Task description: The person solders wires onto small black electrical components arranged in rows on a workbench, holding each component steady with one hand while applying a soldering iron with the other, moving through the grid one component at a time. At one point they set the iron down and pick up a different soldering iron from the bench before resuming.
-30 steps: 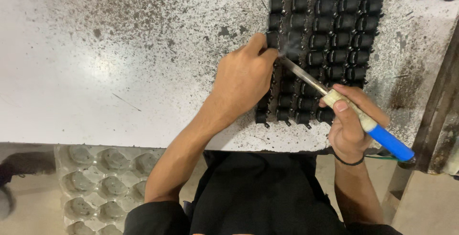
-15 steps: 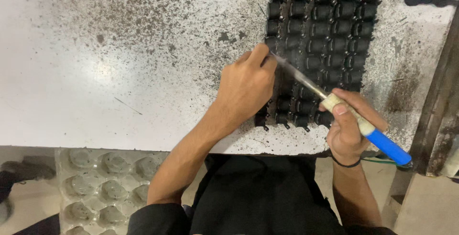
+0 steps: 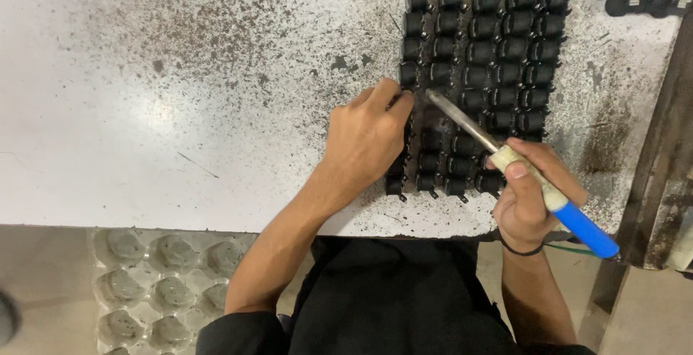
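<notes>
We are holding, in our right hand (image 3: 530, 200), a soldering iron (image 3: 516, 171): a long grey metal shaft, a pale taped collar where the fingers are closing round it, and a bright blue handle sticking out past the palm toward the bench edge. Its tip is resting at the near left part of a block of small black parts (image 3: 480, 73), which are standing in tidy rows and columns on the white workbench (image 3: 166, 110); each part is looking squat, dark and matte, with a rounded top. Our left hand (image 3: 368, 138) is lying curled over the left edge of the block, fingertips pinching at one part beside the iron's tip; what exactly it is gripping we cannot tell. The bench surface is showing black specks and scorch stains, thickest around the block. Below the bench edge a moulded grey tray (image 3: 162, 283) with round cups is sitting. A black wristband (image 3: 521, 248) is circling our right wrist.
</notes>
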`<action>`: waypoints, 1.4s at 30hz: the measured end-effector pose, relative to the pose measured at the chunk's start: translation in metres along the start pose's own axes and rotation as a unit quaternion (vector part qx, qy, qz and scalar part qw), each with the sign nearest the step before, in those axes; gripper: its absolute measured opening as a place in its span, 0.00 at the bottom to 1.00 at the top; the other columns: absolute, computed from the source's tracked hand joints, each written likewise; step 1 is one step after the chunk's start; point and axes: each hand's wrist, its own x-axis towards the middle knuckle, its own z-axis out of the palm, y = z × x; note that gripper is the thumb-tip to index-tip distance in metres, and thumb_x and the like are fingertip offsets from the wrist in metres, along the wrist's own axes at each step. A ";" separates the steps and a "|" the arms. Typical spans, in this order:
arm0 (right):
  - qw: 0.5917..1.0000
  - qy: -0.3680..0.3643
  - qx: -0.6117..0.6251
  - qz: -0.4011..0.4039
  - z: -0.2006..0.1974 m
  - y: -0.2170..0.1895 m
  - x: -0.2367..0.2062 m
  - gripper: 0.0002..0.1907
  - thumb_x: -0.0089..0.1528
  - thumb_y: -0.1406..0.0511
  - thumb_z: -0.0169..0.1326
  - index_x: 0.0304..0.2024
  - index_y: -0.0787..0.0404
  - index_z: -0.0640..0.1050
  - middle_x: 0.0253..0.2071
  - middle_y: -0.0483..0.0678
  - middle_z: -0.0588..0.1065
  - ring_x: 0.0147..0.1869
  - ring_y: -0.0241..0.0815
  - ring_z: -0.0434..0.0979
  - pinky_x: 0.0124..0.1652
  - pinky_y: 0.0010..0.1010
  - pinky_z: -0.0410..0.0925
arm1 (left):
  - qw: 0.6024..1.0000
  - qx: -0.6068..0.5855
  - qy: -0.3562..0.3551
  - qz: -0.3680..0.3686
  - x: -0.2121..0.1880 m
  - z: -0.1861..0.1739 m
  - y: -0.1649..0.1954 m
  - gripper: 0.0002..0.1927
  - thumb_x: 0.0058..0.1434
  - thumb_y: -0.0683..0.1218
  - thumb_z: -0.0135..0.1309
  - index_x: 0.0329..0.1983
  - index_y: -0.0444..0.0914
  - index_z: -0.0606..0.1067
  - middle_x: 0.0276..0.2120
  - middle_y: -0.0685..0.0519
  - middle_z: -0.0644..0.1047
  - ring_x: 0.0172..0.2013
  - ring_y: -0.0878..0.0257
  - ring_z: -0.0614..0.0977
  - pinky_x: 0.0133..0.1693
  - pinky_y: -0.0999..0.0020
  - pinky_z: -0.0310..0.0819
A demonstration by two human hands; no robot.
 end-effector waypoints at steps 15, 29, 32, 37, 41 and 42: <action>0.995 -0.032 -0.048 -0.077 -0.020 0.008 0.013 0.16 0.67 0.64 0.56 0.47 0.74 0.79 0.33 0.58 0.78 0.32 0.43 0.82 0.32 0.26 0.74 | 0.999 0.037 -0.006 0.033 0.011 -0.011 0.006 0.07 0.57 0.35 0.54 0.39 0.33 0.77 0.32 0.48 0.77 0.27 0.57 0.82 0.22 0.66 0.74; 0.996 -0.029 0.013 0.089 0.006 0.010 0.011 0.15 0.69 0.69 0.56 0.51 0.79 0.77 0.41 0.59 0.78 0.41 0.47 0.81 0.45 0.30 0.74 | 0.998 0.040 0.041 -0.003 0.029 -0.009 -0.005 0.17 0.56 0.35 0.54 0.48 0.38 0.82 0.35 0.49 0.74 0.30 0.56 0.82 0.23 0.63 0.75; 0.995 -0.036 0.000 0.093 0.006 0.007 0.011 0.16 0.70 0.68 0.57 0.53 0.78 0.78 0.41 0.59 0.78 0.42 0.46 0.81 0.46 0.30 0.74 | 1.000 0.018 0.016 -0.020 0.017 0.008 -0.017 0.15 0.57 0.35 0.55 0.46 0.38 0.83 0.35 0.50 0.75 0.28 0.55 0.82 0.24 0.60 0.76; 0.993 -0.047 0.003 0.104 0.007 0.005 0.014 0.16 0.70 0.68 0.57 0.55 0.77 0.78 0.41 0.59 0.79 0.42 0.46 0.81 0.46 0.30 0.74 | 1.000 -0.011 0.006 0.004 0.027 0.004 -0.019 0.11 0.57 0.37 0.55 0.42 0.38 0.82 0.35 0.48 0.74 0.31 0.52 0.83 0.31 0.56 0.80; 0.991 -0.041 0.032 0.127 0.008 0.004 0.017 0.17 0.69 0.68 0.57 0.54 0.78 0.78 0.41 0.60 0.79 0.42 0.48 0.81 0.46 0.32 0.75 | 1.000 0.000 -0.026 -0.005 0.036 0.004 -0.017 0.08 0.57 0.36 0.55 0.39 0.35 0.81 0.36 0.46 0.75 0.30 0.51 0.83 0.30 0.56 0.79; 0.991 -0.035 0.041 0.125 0.009 0.004 0.018 0.17 0.69 0.68 0.57 0.54 0.79 0.78 0.42 0.61 0.79 0.42 0.48 0.81 0.46 0.33 0.76 | 0.999 0.010 -0.047 -0.013 0.036 0.004 -0.016 0.10 0.57 0.35 0.55 0.41 0.34 0.81 0.36 0.45 0.75 0.28 0.51 0.83 0.28 0.57 0.79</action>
